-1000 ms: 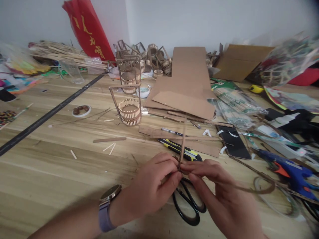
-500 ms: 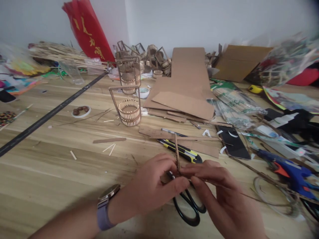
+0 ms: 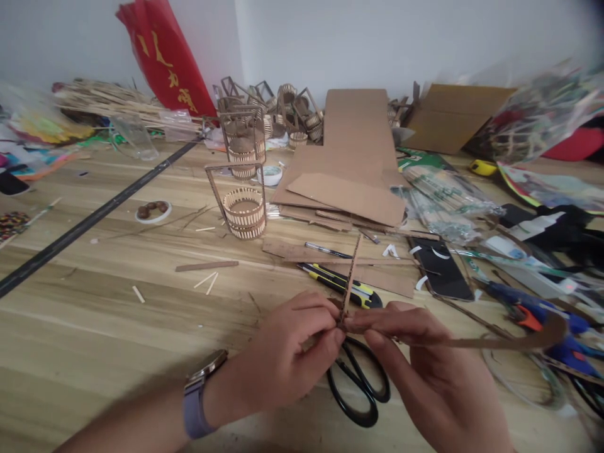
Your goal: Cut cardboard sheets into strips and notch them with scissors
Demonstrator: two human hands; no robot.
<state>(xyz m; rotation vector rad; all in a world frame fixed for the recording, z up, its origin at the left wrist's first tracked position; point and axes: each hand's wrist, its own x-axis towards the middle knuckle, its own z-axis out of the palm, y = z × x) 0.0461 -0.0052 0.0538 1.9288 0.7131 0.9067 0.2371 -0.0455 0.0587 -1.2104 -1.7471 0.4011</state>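
My left hand (image 3: pixel 292 346), with a watch on its wrist, pinches the lower end of a narrow cardboard strip (image 3: pixel 352 274) that stands up at a slight tilt. Facing it, my right hand (image 3: pixel 438 371) grips a long strip section (image 3: pixel 509 343) that runs out to the right and curls at its end. Both sets of fingertips meet at the strip's corner; whether this is one bent piece or two is hidden by the fingers. Black-handled scissors (image 3: pixel 361 412) lie beneath the hands. A yellow-and-black utility knife (image 3: pixel 372 299) rests just behind them.
A small basket with a tall handle (image 3: pixel 244 211) stands beyond my left hand, with several more baskets piled behind. Cardboard sheets (image 3: pixel 358 145) lie at the back. To the right are a phone (image 3: pixel 443 270) and a blue glue gun (image 3: pixel 528 308). A black bar (image 3: pixel 94 220) crosses the left side.
The upright strip now leans right and reaches higher. The long section at the right has turned its broad side to view, its curled end raised. My left thumb has drawn back toward the fingers.
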